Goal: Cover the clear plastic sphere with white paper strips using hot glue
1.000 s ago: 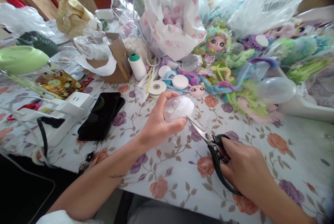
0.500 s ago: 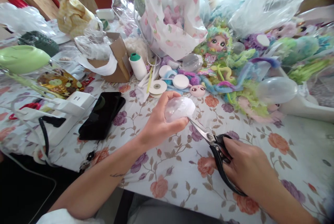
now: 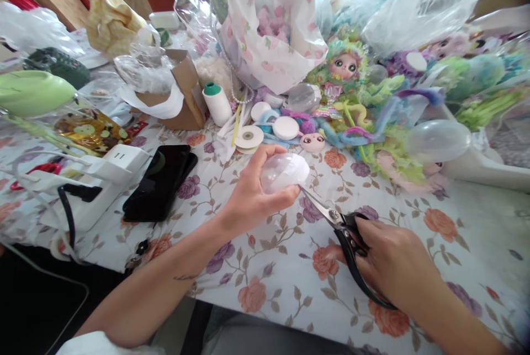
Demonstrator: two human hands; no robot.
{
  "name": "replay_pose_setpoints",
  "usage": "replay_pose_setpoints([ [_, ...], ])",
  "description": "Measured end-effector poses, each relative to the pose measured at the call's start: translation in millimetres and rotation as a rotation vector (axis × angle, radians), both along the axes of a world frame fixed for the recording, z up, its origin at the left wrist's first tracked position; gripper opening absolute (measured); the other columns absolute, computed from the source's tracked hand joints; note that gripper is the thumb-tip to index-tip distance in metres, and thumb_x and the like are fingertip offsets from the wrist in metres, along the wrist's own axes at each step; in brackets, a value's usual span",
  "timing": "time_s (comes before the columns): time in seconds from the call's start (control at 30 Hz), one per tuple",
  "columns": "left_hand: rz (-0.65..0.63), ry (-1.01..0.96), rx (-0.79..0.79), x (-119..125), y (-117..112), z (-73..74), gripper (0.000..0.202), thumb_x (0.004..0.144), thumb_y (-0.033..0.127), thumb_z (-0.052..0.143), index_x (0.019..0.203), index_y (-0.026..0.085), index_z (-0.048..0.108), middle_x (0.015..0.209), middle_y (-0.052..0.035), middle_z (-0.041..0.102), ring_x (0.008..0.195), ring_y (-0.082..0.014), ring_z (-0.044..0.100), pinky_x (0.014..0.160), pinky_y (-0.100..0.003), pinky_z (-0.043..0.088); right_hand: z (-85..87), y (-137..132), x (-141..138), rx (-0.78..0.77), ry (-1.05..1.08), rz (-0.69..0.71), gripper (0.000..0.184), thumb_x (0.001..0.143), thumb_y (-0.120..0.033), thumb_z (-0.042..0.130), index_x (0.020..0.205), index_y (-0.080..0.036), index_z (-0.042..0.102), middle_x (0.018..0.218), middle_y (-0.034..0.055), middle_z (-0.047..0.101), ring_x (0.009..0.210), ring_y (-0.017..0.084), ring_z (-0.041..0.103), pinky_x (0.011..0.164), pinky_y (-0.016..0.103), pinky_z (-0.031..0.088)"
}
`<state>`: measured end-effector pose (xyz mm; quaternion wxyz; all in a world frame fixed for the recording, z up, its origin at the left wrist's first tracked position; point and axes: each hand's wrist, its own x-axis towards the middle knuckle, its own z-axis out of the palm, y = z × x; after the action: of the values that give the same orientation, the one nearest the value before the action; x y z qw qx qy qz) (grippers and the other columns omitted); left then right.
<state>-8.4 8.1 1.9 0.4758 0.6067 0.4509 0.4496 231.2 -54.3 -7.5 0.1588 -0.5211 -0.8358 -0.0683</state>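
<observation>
My left hand (image 3: 260, 186) curls its thumb and fingers around a clear, rounded plastic shell (image 3: 275, 173) with a white patch on its right side. The shell is held just above the flowered tablecloth. In my right hand (image 3: 393, 261) is a pair of scissors (image 3: 331, 214) with black handles. Their blades look nearly closed, and the tips meet the lower right edge of the shell beside my left thumb. Whether they bite into it I cannot tell. Beyond the shell lie a small pink doll face (image 3: 312, 142) and white round discs (image 3: 285, 128).
Two dark phones (image 3: 159, 181) and a white power strip (image 3: 83, 200) with cables lie at left. A thread cone (image 3: 217, 104) stands by a cardboard box (image 3: 186, 90). Behind are a strawberry-print bag (image 3: 269, 62), a doll (image 3: 345, 65) and another clear shell (image 3: 439, 141).
Both hands, the shell and the scissors keep nearly the same place. The whole view has shifted very slightly.
</observation>
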Motion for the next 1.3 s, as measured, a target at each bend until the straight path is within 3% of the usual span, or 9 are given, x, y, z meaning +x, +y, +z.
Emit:
replay_pose_setpoints([
  [0.37,-0.013,0.056,0.024,-2.2,1.5,1.9,0.053,0.073,0.031,0.078,0.120,0.026,0.055,0.126,-0.0066,0.058,0.114,-0.0262,0.059,0.085,-0.031,0.052,-3.1,-2.1,4.5,-0.178,0.044,-0.044,0.023,0.073,-0.020,0.054,0.054,-0.024,0.043,0.045,-0.0012,0.056,0.040,0.017,0.055,0.043,0.028,0.030],
  [0.57,-0.016,0.067,0.028,-3.2,2.3,1.4,0.052,0.073,0.029,0.078,0.120,0.028,0.056,0.122,-0.0050,0.060,0.110,-0.0241,0.061,0.082,-0.030,0.053,-4.9,0.1,4.8,-0.205,0.114,0.008,0.020,0.068,-0.016,0.052,0.053,-0.023,0.041,0.043,-0.0030,0.053,0.037,0.014,0.051,0.041,0.026,0.030],
  [0.8,-0.028,0.019,0.016,-3.0,3.6,-1.0,0.051,0.073,0.030,0.079,0.119,0.029,0.056,0.122,-0.0049,0.060,0.109,-0.0246,0.060,0.084,-0.032,0.053,-3.2,1.0,3.1,-0.150,0.118,0.051,0.020,0.068,-0.014,0.049,0.052,-0.023,0.042,0.042,-0.0033,0.052,0.035,0.013,0.049,0.040,0.025,0.033],
  [1.07,-0.027,-0.043,0.052,-2.5,4.9,-4.2,0.053,0.074,0.030,0.079,0.120,0.028,0.055,0.119,-0.0049,0.060,0.112,-0.0246,0.060,0.089,-0.034,0.052,-4.2,4.5,1.4,0.012,0.054,0.065,0.026,0.080,-0.021,0.047,0.055,-0.025,0.041,0.043,-0.0018,0.051,0.035,0.015,0.051,0.040,0.026,0.033],
  [1.3,0.011,0.002,0.082,-0.4,4.7,-3.4,0.054,0.072,0.031,0.081,0.119,0.029,0.054,0.120,-0.0049,0.059,0.112,-0.0244,0.060,0.088,-0.035,0.053,-2.5,4.4,0.5,0.033,0.022,0.045,0.029,0.085,-0.024,0.046,0.056,-0.025,0.042,0.043,-0.0013,0.053,0.034,0.015,0.052,0.039,0.026,0.032],
])
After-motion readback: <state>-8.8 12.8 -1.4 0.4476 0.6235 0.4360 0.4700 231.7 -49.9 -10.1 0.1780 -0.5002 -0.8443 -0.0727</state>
